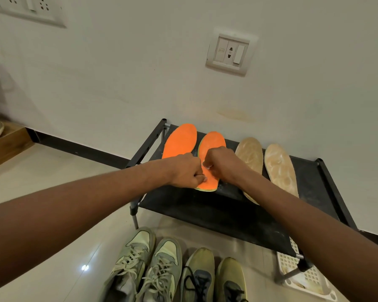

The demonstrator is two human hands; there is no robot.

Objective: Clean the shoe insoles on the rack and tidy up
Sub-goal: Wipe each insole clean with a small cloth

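The front half of the black rack [216, 212] top lay bare from its left edge to its front right corner, giving open room to reach in, while the back half was taken up by two orange insoles [179, 140] toward the back left corner and two tan insoles [279, 166] toward the right edge. Both hands, the left hand [184, 171] and right hand [222, 163], were bunched over the second orange insole. Four shoes [162, 269] lined the floor just before the front edge, and a white basket [292, 264] sat under the front right corner.

Cream wall [118, 83], glossy tiled floor [52, 182]
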